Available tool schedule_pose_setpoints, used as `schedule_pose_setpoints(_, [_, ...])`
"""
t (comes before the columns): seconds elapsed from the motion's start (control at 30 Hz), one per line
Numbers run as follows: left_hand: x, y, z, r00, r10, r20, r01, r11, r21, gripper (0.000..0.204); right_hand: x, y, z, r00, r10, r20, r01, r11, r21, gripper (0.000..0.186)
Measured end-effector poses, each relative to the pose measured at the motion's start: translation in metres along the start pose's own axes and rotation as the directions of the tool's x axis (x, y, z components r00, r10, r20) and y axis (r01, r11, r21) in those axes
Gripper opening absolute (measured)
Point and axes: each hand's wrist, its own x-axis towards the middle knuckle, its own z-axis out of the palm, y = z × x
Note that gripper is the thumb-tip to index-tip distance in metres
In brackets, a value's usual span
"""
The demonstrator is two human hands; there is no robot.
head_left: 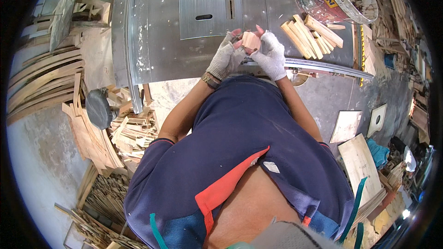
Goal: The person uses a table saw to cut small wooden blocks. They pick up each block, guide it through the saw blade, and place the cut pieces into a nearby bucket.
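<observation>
A small bundle of pale wood pieces (251,41), blocky with end faces toward me, is held up between both hands above the near edge of a metal saw table (154,37). My left hand (225,57), in a white glove with bare fingertips and a watch at the wrist, grips its left side. Against its right side close the fingers of my right hand (271,56), gloved the same way. Just beyond the hands lies a brushed metal plate (203,9) with a long narrow slot. Whether a blade stands in the slot, I cannot tell.
Loose wooden sticks (302,39) lie on the table to the right, before a paint-stained bucket (318,0). A metal rail (330,68) runs along the front edge. Wood offcuts (134,131) pile up at lower left, near a dark round stool (98,108).
</observation>
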Motion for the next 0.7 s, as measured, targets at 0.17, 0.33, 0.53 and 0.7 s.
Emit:
schedule_pose_setpoints(0.17, [0.0,-0.005,-0.009,0.999,0.016,0.042,-0.013,0.998,-0.06,0.053,-0.001,0.003,0.002,1.0,0.013,0.0,-0.013,0.999,0.036,0.073])
schedule_pose_setpoints(0.33, [0.001,-0.004,0.004,1.0,0.013,0.019,-0.011,0.996,-0.084,0.054,0.004,-0.005,-0.005,1.0,0.016,0.008,-0.015,1.0,-0.015,0.073])
schedule_pose_setpoints(0.53, [-0.004,0.002,0.01,0.999,0.004,-0.036,-0.005,1.0,-0.022,0.052,0.002,-0.001,-0.001,1.0,0.019,0.013,-0.019,1.0,0.01,0.072])
schedule_pose_setpoints(0.7, [-0.002,0.003,0.011,1.0,0.002,-0.025,0.0,0.998,0.067,0.049,0.001,0.0,-0.002,0.997,0.071,0.004,-0.071,0.996,0.051,0.073])
